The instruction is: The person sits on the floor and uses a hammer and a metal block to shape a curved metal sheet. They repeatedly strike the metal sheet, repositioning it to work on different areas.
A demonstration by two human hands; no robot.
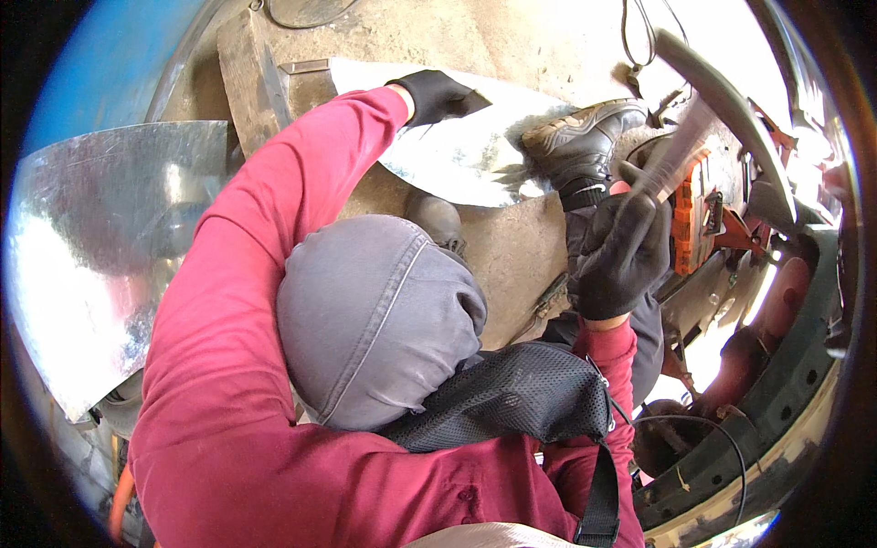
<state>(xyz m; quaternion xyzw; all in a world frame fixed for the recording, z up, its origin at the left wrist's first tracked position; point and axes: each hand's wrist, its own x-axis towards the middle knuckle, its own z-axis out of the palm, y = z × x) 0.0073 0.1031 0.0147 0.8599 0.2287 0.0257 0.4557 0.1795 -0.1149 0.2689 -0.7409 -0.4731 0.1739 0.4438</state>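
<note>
My left hand (429,96), in a black glove, lies on a curved, shiny metal sheet (484,146), fingers bent at a small dark shape that I cannot make out. In my right hand (621,256), also gloved, is a long, motion-blurred tool (681,146) with a handle, its far end unclear. My right boot (585,137) is on the sheet's right end. My raised grey-trousered knee (365,320) fills the middle.
A second metal sheet (110,237) stands at the left beside a blue surface (100,68). A wooden board (242,82) lies at the upper left, cables (639,36) at top. Orange items (690,219), dark metal parts and a curved frame (804,374) crowd the right.
</note>
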